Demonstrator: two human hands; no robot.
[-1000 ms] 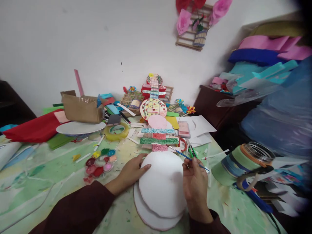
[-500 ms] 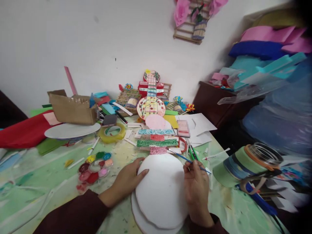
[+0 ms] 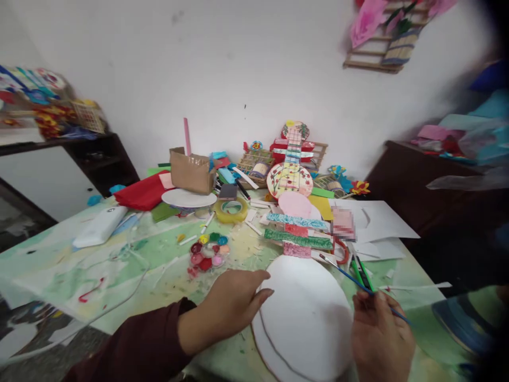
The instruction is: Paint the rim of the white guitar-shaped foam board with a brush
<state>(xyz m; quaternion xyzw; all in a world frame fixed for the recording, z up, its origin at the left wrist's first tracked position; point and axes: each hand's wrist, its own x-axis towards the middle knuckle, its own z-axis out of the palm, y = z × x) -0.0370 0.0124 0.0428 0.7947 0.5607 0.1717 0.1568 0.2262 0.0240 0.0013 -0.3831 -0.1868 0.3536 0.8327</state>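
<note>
A guitar-shaped cardboard craft lies in front of me, with a plain white round body [image 3: 306,318] and a green painted strip [image 3: 298,240] and a blue one [image 3: 296,220] across its neck. My left hand [image 3: 234,297] is closed on the left rim of the white disc, its thumb over the top. The disc overlaps another pale round piece below it. In my right hand [image 3: 382,331], beside the disc's right edge, is a thin blue paintbrush [image 3: 350,277], its bristles pointing up and left near the neck. A flower-shaped paint palette [image 3: 209,251] sits left of the neck.
Behind stand a painted guitar craft [image 3: 290,180] and a cardboard box [image 3: 191,170]. A tape roll [image 3: 230,210] and a white plate [image 3: 189,199] lie at centre left. Right of the neck are a green utility knife [image 3: 361,270] and white paper [image 3: 377,217]. A blurred bottle [image 3: 465,321] stands at right.
My view has turned left, so the table's things sit farther right, and a cabinet and white device appear at left. Both hands keep their holds on the disc and paintbrush.
</note>
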